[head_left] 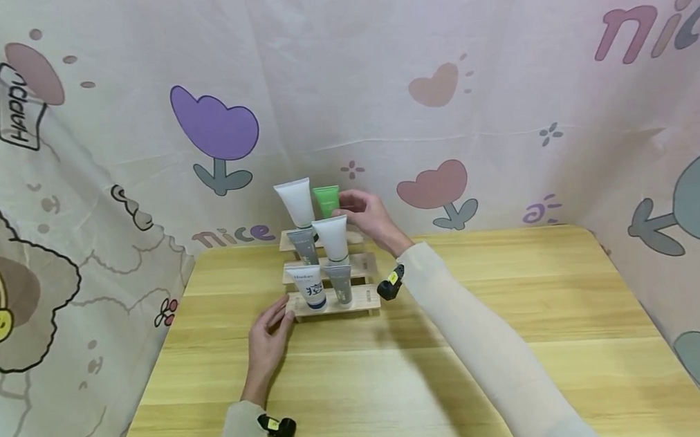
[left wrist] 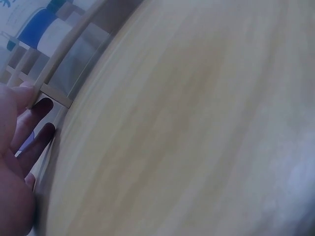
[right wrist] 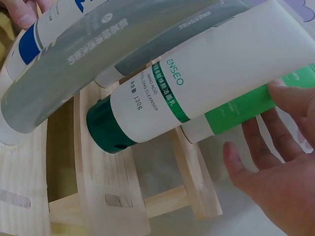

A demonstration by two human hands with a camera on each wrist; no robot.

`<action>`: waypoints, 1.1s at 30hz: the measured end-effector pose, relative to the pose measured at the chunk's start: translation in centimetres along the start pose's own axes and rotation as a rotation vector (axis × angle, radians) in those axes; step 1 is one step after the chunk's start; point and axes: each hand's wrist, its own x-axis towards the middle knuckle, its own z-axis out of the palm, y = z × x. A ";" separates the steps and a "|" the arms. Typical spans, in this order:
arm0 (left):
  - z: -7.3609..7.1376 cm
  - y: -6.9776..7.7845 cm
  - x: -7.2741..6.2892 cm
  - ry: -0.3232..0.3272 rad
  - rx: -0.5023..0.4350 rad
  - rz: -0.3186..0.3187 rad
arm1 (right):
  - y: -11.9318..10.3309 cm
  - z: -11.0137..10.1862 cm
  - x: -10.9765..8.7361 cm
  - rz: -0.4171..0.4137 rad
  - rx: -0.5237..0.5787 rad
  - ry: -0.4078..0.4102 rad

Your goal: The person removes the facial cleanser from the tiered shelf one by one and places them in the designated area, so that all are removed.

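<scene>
A three-tier wooden rack (head_left: 365, 299) stands on the table with squeeze tubes upright on its steps. At the back right, my right hand (head_left: 375, 220) pinches a green tube (head_left: 326, 201) on the top step, thumb on one side and fingers on the other. A white tube with a dark green cap (right wrist: 162, 93) stands just in front of it. My left hand (head_left: 267, 340) holds the left end of the bottom step, beside a white tube with a blue band (head_left: 308, 284). Grey tubes (head_left: 342, 285) and another white tube (head_left: 296, 201) share the rack.
The light wooden table (head_left: 495, 372) spreads in front of and to both sides of the rack. A printed cloth (head_left: 339, 94) hangs behind the table and along its sides. Each wrist wears a small black camera (head_left: 391, 283).
</scene>
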 end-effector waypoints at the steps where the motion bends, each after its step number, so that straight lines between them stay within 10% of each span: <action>1: 0.1 -0.1 0.0 0.003 0.001 0.002 | 0.1 -0.1 0.0 -0.003 0.007 0.004; 14: 0.1 -0.3 0.1 -0.001 0.026 -0.003 | -0.1 -2.7 -1.5 -0.072 0.085 0.010; 23: 0.4 -4.7 0.6 0.020 0.021 -0.016 | -0.3 -4.6 -3.3 -0.129 0.062 0.042; 33: 0.4 -4.9 0.7 0.022 0.050 -0.032 | 0.3 -5.8 -5.1 -0.180 0.003 0.098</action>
